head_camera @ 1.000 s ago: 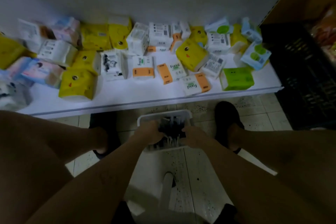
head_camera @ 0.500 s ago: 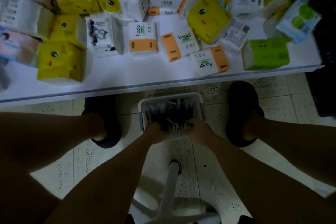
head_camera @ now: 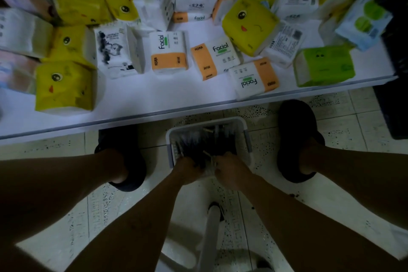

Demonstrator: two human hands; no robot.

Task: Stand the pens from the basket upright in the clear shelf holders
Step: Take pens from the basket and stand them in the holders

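The white plastic basket [head_camera: 240,123] is open above; the white shelf edge [head_camera: 154,115] overhangs at 12 o'clock.

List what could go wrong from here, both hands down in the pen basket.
1. Both hands, left hand and right hand, dig into the dark pens in dim light, so the grip may catch a tangled bunch and spill some on the tiled floor.
2. The small white basket sits on the floor between the feet; a pull could tip or drag it.
3. No clear holders are in view, only a shelf crowded with tissue packs.
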